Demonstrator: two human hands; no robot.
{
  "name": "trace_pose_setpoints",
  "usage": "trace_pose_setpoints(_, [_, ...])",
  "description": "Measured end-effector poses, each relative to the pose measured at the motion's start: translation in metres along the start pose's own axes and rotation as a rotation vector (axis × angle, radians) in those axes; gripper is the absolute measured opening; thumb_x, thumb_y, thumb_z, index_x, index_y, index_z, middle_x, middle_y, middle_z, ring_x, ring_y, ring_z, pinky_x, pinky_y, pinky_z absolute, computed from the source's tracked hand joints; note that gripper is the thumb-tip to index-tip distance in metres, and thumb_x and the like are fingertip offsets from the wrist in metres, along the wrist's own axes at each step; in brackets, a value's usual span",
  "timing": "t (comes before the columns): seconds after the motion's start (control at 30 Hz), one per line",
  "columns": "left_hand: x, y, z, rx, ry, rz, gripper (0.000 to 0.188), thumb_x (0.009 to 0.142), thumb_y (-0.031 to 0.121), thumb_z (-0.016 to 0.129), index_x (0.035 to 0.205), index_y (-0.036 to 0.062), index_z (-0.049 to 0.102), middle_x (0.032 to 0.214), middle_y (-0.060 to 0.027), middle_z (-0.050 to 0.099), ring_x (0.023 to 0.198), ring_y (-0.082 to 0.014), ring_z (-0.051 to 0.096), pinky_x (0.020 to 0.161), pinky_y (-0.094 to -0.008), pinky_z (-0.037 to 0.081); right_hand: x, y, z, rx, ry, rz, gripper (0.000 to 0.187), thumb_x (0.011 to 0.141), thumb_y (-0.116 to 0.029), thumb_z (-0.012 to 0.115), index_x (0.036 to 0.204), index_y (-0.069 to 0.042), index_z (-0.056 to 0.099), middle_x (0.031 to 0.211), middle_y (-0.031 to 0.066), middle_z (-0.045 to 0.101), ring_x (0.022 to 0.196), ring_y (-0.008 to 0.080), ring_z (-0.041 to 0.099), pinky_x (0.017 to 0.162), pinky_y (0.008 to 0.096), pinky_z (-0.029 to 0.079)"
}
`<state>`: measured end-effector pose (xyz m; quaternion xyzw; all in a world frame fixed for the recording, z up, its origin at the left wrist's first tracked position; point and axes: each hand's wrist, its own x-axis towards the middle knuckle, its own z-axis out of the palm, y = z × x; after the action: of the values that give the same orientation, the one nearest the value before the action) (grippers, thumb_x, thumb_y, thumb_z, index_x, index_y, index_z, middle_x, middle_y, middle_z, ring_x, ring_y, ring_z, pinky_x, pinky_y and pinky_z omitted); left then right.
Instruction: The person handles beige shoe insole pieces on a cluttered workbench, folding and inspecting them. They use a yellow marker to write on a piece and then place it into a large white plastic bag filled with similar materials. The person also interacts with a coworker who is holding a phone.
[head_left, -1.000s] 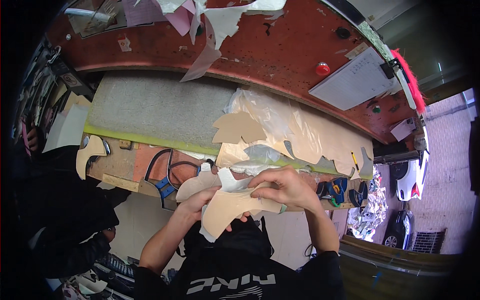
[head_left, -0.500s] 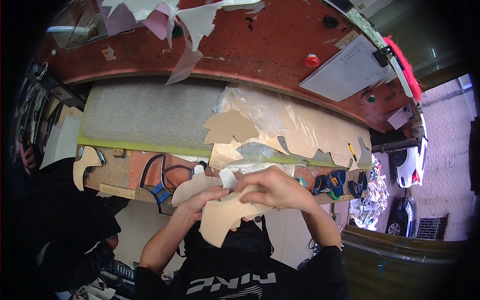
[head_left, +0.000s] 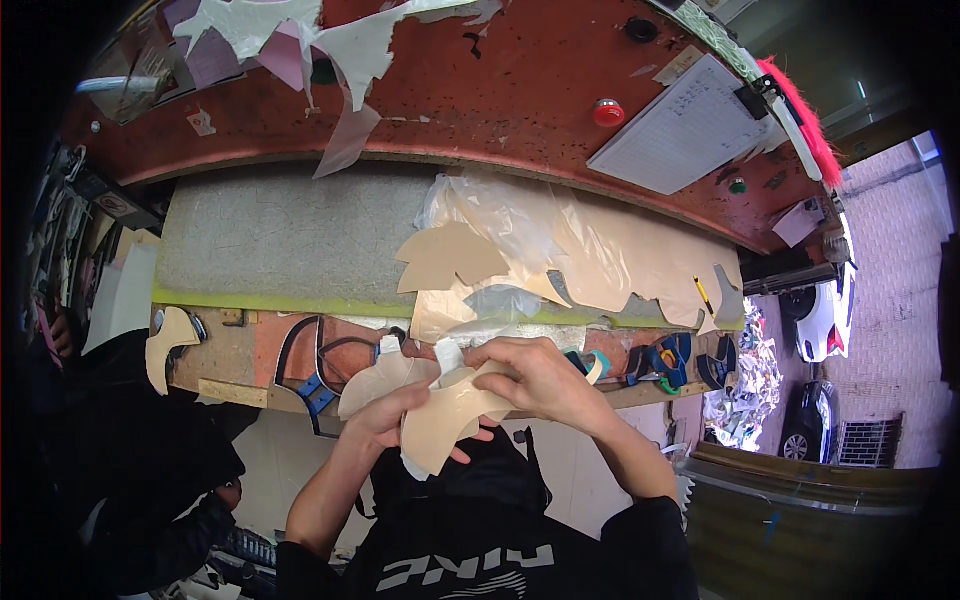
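In front of my chest I hold a small stack of curved beige cut-out pieces (head_left: 437, 428). They look like thin leather or sheet material. My left hand (head_left: 392, 412) supports the stack at its left, its fingertips showing beneath the lower edge. With thumb and fingers, my right hand (head_left: 535, 378) grips the upper right part. Just beyond my left hand, at the bench edge, lies another pile of beige cut pieces (head_left: 375, 385). A white strip (head_left: 450, 355) stands up between that pile and my right hand.
Steel-strip cutting dies (head_left: 300, 360) lie along the bench edge, with smaller blue ones (head_left: 668, 358) to the right. Behind are a grey cutting pad (head_left: 290, 225) and a beige sheet (head_left: 660, 250) partly under clear plastic. A red machine beam (head_left: 480, 110) spans above. Someone in dark clothing (head_left: 150, 430) is at left.
The held stack has turned and shifted slightly. My left hand has slid further under it, fingertips now showing below. My right hand stays at the upper right edge. The view has moved slightly.
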<state>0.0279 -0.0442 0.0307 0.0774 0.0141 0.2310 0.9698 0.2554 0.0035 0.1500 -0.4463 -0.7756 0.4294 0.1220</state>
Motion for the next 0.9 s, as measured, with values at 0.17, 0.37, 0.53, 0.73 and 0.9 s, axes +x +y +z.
trace_pose_setpoints(0.17, [0.002, 0.009, 0.011, 0.204, 0.096, -0.042, 0.073, 0.089, 0.012, 0.057, 0.152, -0.0018, 0.022, 0.133, -0.0401, 0.05, 0.121, -0.0512, 0.056, 0.084, -0.0577, 0.06, -0.004, 0.002, -0.005, -0.092, 0.088, -0.074, 0.043, 0.082, -0.015, 0.076, 0.122, -0.002, 0.065, 0.112, 0.0184, 0.069, 0.103, 0.0356, 0.066, 0.091, 0.0403, 0.051])
trace_pose_setpoints(0.37, [0.01, 0.007, 0.017, 0.16, 0.149, -0.033, 0.074, 0.085, 0.005, 0.052, 0.153, -0.0009, 0.021, 0.13, -0.0394, 0.052, 0.117, -0.0498, 0.059, 0.08, -0.0537, 0.062, -0.019, 0.002, -0.008, -0.121, 0.11, 0.05, 0.055, 0.08, -0.018, 0.078, 0.129, -0.001, 0.06, 0.112, 0.0216, 0.069, 0.105, 0.0378, 0.065, 0.093, 0.0424, 0.051])
trace_pose_setpoints(0.53, [0.01, 0.007, 0.021, 0.225, 0.199, -0.008, 0.075, 0.084, 0.006, 0.054, 0.152, -0.0018, 0.023, 0.13, -0.0403, 0.051, 0.117, -0.0514, 0.059, 0.078, -0.054, 0.063, -0.019, 0.006, -0.008, -0.026, 0.101, 0.142, 0.056, 0.079, -0.019, 0.079, 0.127, 0.0, 0.059, 0.107, 0.0229, 0.069, 0.101, 0.0359, 0.068, 0.09, 0.0432, 0.052])
trace_pose_setpoints(0.73, [0.007, 0.004, 0.018, 0.186, 0.217, -0.016, 0.073, 0.086, 0.007, 0.055, 0.151, -0.004, 0.024, 0.13, -0.0405, 0.051, 0.118, -0.0509, 0.059, 0.08, -0.0555, 0.062, -0.013, 0.015, -0.012, 0.177, -0.031, 0.184, 0.047, 0.079, -0.013, 0.081, 0.118, 0.002, 0.061, 0.095, 0.0132, 0.069, 0.089, 0.0211, 0.066, 0.085, 0.0351, 0.052])
trace_pose_setpoints(0.9, [-0.001, 0.004, 0.017, 0.075, 0.132, -0.027, 0.073, 0.091, 0.007, 0.057, 0.153, -0.0038, 0.02, 0.139, -0.0381, 0.047, 0.128, -0.0495, 0.053, 0.092, -0.0611, 0.055, -0.01, 0.021, -0.013, 0.341, -0.049, 0.191, 0.04, 0.081, -0.003, 0.079, 0.116, 0.002, 0.061, 0.097, 0.0047, 0.068, 0.089, 0.0111, 0.062, 0.084, 0.0286, 0.051])
